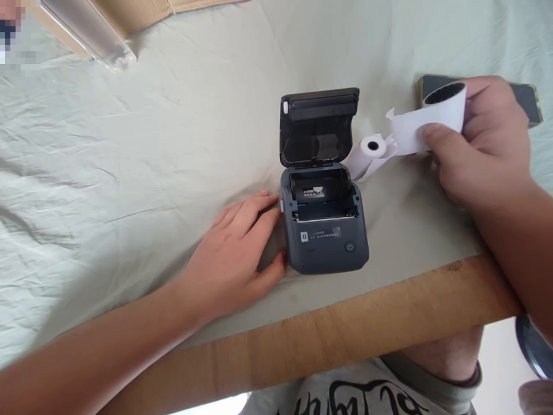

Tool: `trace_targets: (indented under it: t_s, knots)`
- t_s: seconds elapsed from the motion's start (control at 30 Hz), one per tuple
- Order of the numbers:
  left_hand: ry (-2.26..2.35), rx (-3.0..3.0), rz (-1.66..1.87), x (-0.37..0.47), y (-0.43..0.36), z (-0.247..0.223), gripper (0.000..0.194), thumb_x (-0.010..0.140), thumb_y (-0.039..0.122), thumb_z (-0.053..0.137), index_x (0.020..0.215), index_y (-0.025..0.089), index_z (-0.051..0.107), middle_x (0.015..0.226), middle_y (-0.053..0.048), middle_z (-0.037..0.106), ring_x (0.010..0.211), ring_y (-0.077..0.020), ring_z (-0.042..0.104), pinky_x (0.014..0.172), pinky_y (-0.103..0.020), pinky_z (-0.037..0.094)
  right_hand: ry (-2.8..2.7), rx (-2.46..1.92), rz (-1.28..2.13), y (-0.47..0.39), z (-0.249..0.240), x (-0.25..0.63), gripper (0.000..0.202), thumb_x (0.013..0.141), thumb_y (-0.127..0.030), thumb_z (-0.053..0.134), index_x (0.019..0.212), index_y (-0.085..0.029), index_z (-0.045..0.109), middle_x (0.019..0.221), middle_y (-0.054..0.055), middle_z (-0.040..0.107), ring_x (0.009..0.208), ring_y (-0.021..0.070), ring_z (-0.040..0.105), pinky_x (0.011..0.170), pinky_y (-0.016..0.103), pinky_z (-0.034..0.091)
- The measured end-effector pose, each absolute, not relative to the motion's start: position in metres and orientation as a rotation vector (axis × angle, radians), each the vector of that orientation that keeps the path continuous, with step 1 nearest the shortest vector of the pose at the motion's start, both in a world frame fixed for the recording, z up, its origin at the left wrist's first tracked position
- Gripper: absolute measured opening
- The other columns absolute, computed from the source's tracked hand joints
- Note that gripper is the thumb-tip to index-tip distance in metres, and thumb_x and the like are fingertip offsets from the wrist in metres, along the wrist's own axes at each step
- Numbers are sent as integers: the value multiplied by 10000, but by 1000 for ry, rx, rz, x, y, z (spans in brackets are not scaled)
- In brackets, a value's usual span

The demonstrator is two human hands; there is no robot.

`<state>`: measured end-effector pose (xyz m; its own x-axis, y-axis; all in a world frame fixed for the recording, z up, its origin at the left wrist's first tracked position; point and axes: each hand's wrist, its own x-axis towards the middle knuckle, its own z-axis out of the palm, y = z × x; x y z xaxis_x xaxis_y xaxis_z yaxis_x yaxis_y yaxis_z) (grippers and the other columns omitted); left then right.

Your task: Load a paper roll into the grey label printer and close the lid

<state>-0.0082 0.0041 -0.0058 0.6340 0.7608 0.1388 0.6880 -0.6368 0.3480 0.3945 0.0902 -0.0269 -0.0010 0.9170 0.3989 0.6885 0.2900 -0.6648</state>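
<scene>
A dark blue-grey label printer (328, 251) lies on the cloth with its lid (317, 138) raised and its paper bay bare. My left hand (244, 245) rests against the printer's left side, fingers stretched out and touching its edge near a small light button. In my right hand (479, 144) is a white paper roll (449, 118) with a wide core, pinched between thumb and fingers, its loose end sticking out leftward. Beside the printer's lid lies a smaller white paper roll (369, 154) with a narrow dark core and a torn, partly unwound end.
Behind my right hand lies a phone (525, 99) in a clear case. A cardboard box (142, 14) and a clear plastic piece (93, 34) are at the top left. The wrinkled pale cloth (181, 127) ends at a wooden table edge (328, 331) near my lap.
</scene>
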Motion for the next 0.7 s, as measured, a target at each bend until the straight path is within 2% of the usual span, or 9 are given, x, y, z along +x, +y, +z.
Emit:
trace_targets:
  t_s: [0.1,0.17,0.27,0.37,0.43,0.5,0.57,0.63,0.7]
  knots:
    - [1171,2601,407,-7,3,-6,499,1125,350,540,1531,97,682,1635,-245,739,1614,-426,696,1312,-603,652,-1635,-1311,552,98,-33,393,790,873,-1007,837,1245,-327,681,998,-24,716,712,159,700,629,430,569]
    - [1178,2596,439,-6,3,-7,494,1119,340,538,1520,92,687,1626,-249,744,1603,-430,703,1308,-611,654,-1647,-1224,521,101,-34,389,821,829,-986,900,1261,-339,638,1060,-28,734,681,115,647,585,360,505]
    - [1189,2585,451,-6,3,-7,490,1116,335,542,1517,98,692,1627,-245,743,1602,-434,701,1312,-621,650,-1679,-1147,477,100,-31,384,732,907,-929,882,1286,-368,604,1214,-37,764,729,88,665,607,329,497]
    - [1170,2561,403,-8,3,-8,506,1107,343,565,1544,121,686,1657,-228,730,1623,-437,682,1335,-622,635,-1706,-1239,419,95,-27,383,683,982,-960,766,1236,-335,656,1083,-32,745,774,117,721,694,413,617]
    - [1188,2535,423,-8,3,-9,511,1094,341,570,1552,151,689,1668,-206,727,1625,-437,676,1346,-630,625,-1708,-1383,358,91,-25,386,747,968,-1015,717,1191,-302,717,1007,-5,737,842,169,770,780,506,695]
    - [1213,2522,462,-7,2,-10,508,1087,341,566,1547,166,693,1662,-197,732,1619,-434,679,1350,-630,620,-1700,-1491,323,87,-23,390,840,918,-1074,697,1225,-297,782,1063,29,760,916,210,802,861,587,731]
    - [1226,2522,473,-6,1,-11,505,1083,333,566,1544,173,693,1653,-195,735,1615,-430,681,1353,-625,615,-1721,-1523,271,85,-21,393,849,920,-1077,693,1285,-321,822,1110,39,779,994,246,823,959,657,728]
    - [1236,2520,451,-5,0,-12,513,1071,319,585,1556,187,686,1659,-186,730,1624,-429,674,1362,-623,605,-1801,-1487,183,84,-20,393,733,1007,-1003,678,1299,-347,826,1119,26,799,1104,274,832,1077,708,688]
    - [1238,2514,434,-5,0,-11,525,1061,310,597,1567,200,680,1668,-176,724,1633,-429,665,1369,-624,596,-1875,-1351,142,87,-21,391,628,1062,-932,674,1304,-363,787,1186,17,814,1198,283,823,1102,688,664]
